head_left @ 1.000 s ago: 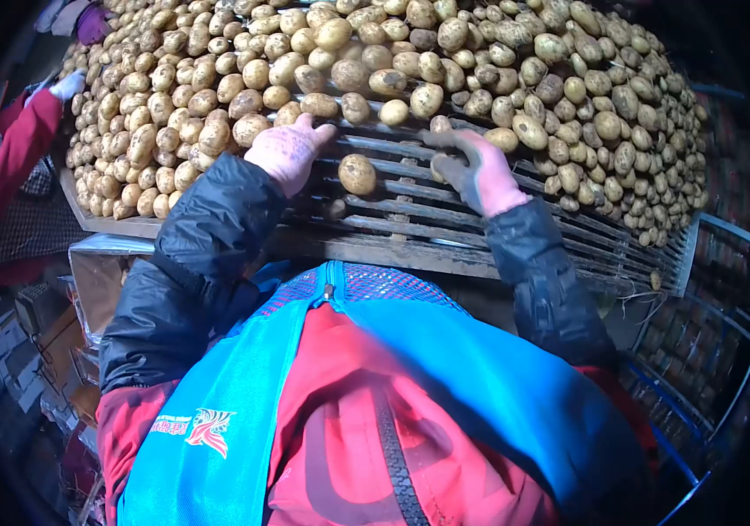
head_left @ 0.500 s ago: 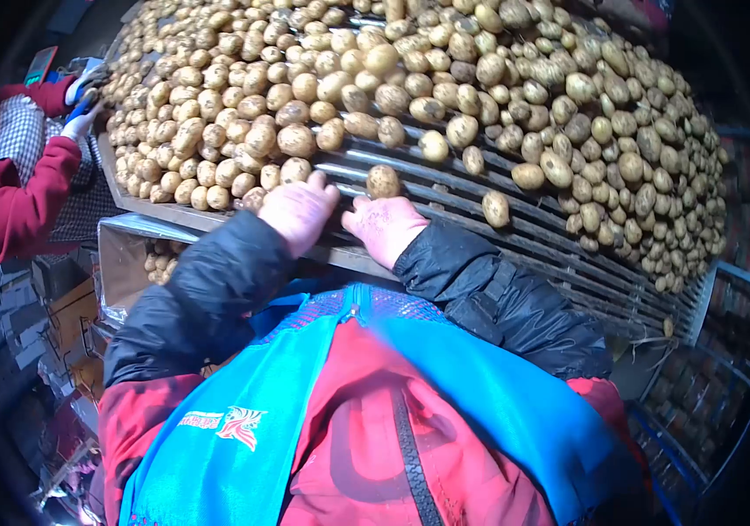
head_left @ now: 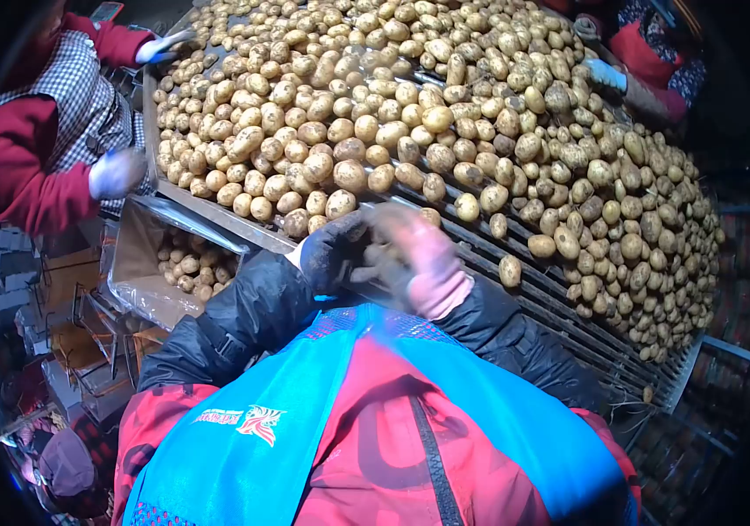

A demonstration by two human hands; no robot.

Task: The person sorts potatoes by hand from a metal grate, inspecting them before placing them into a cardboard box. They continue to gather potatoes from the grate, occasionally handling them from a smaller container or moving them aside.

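Note:
My left hand (head_left: 333, 250) is raised just above the near edge of the sorting table, showing a dark blue glove surface and a white cuff. Close beside it is my right hand (head_left: 432, 254), pinkish and smeared by motion. The two hands face each other, and their fingers are too blurred to tell whether they touch or hold anything. Just beyond them lie potatoes (head_left: 340, 203), pale brown and some dirt-marked, heaped on dark slats (head_left: 537, 307). One potato (head_left: 510, 271) sits alone on the slats to the right of my right hand.
A plastic-lined box (head_left: 143, 294) with potatoes inside stands below the table's wooden edge (head_left: 217, 215). At left, a co-worker in a checked apron (head_left: 73, 74) has gloved hands near the table. Another person's gloved hand (head_left: 605, 75) reaches in at the upper right.
Both my hands have lifted off the slats and come together nearer my body. The left co-worker's near hand has drawn back from the potatoes. The view has shifted, showing more of the box.

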